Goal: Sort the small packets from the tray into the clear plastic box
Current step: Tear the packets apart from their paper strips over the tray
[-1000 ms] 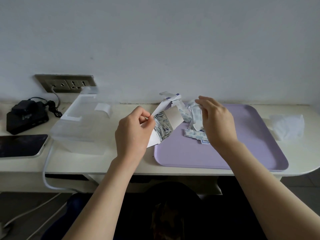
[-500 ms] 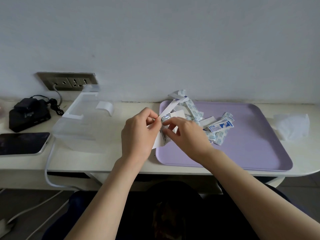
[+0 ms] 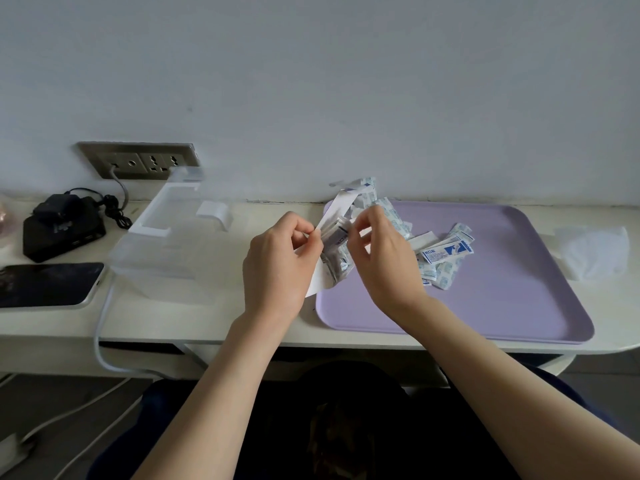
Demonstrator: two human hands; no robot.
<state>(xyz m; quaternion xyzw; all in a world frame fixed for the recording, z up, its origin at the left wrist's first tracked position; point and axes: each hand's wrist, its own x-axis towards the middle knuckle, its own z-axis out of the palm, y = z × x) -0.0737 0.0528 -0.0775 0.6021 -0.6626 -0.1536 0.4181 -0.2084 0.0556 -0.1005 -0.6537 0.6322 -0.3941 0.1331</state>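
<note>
The left hand and the right hand meet above the left edge of the purple tray, at roughly the centre of the view. The left hand pinches the white flap of a small cardboard box between thumb and forefinger; the remaining fingers curl narrowly behind it. The cardboard box is open and tilted, with its opening facing 2 o'clock, and it is packed with small packets. The right hand holds its thumb and forefinger closed on the upper edge of this bundle, at the mouth of the box; the other fingers are bent and spread slightly. A loose pile of packets lies on the tray at 3 o'clock from the right hand, white with blue print, overlapping one another. More packets and paper strips stand behind the hands at 12 o'clock, against the wall. The clear plastic box sits on the desk at 9 o'clock from the left hand, well apart from the tray, with its lid raised. A phone lies flat at 9 o'clock of the clear plastic box, and a black charger sits at 11 o'clock, below the wall socket. A crumpled tissue rests on the desk just beside the right edge of the tray.
</note>
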